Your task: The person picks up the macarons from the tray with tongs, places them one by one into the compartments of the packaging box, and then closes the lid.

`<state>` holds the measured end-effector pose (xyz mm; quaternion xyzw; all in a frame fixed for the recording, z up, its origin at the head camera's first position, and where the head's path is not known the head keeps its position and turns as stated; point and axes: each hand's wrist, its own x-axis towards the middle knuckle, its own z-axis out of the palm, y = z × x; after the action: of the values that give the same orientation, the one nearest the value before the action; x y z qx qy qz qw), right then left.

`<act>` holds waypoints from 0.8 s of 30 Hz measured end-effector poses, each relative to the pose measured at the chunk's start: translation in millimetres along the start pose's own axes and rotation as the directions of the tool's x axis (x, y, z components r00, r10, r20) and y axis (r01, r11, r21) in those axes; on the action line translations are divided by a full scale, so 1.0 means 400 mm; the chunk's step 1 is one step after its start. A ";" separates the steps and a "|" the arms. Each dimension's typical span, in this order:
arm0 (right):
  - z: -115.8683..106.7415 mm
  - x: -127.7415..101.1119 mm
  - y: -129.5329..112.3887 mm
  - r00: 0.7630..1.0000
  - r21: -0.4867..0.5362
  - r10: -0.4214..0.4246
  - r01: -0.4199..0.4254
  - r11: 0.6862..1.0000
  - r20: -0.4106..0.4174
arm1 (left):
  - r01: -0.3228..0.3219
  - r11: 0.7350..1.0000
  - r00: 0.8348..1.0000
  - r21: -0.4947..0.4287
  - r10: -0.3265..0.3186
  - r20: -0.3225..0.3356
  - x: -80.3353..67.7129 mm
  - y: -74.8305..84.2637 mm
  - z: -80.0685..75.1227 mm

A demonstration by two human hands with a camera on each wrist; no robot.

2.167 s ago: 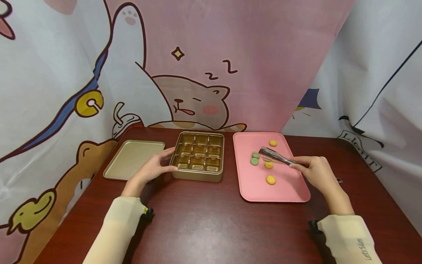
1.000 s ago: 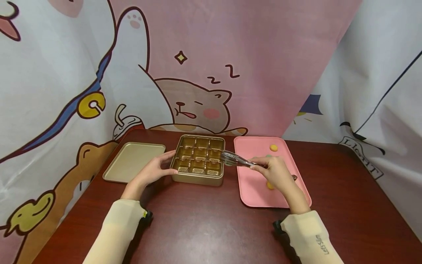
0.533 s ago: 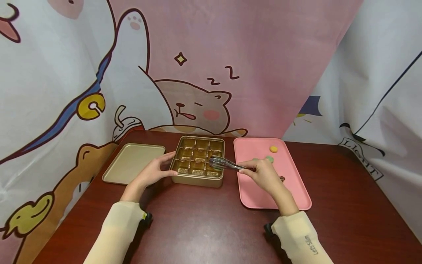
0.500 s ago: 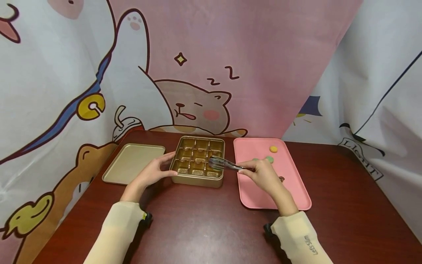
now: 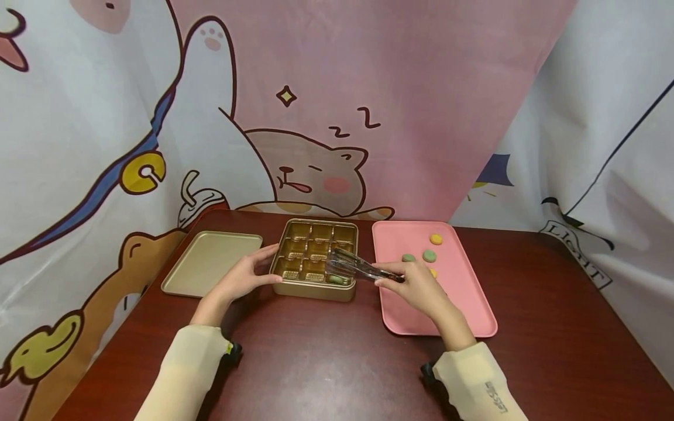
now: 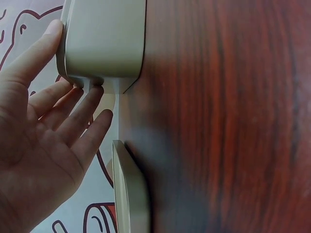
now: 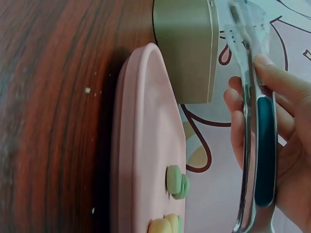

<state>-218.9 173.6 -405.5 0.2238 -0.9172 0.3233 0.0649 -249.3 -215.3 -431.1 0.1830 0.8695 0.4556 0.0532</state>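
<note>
My right hand (image 5: pixel 418 286) holds metal tongs (image 7: pixel 265 150) with dark green grip inlays. Their clear tips are spread apart over the right side of a gold tin box (image 5: pixel 316 290). A clear-gold insert splits the box into small square compartments. In the front right compartment lies a small round green cookie (image 5: pixel 337 280), below the tongs' tips. My left hand (image 6: pixel 46 126) steadies the box's left side, thumb at the front rim and fairly straight fingers against the wall. Green cookies (image 5: pixel 429 256) and yellow cookies (image 5: pixel 436 239) lie on a pink tray (image 5: pixel 437 321), some hidden behind my right hand.
The flat gold lid (image 5: pixel 205 263) lies left of the box. All of it stands on a dark red wooden table (image 5: pixel 326 362). A cartoon-print curtain (image 5: pixel 421 105) hangs behind the table's back edge.
My right hand has carried the tongs leftward from the tray to the box. The tongs have spread, and a green cookie now sits in the front right compartment. My left hand stays at the box.
</note>
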 end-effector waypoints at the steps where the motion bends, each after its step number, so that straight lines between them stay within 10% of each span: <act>1: -0.002 -0.003 0.001 1.000 -0.007 0.006 -0.006 1.000 -0.008 | 0.001 1.000 1.000 -0.003 -0.001 -0.001 -0.001 0.000 0.000; 24: -0.098 -0.079 0.043 0.997 0.004 0.071 -0.071 0.997 -0.009 | -0.013 0.999 1.000 0.035 0.013 0.009 -0.004 0.001 -0.004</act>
<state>-199.4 221.5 -393.2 0.1896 -0.9236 0.3283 0.0571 -248.2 -216.7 -429.8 0.1916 0.8760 0.4398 0.0507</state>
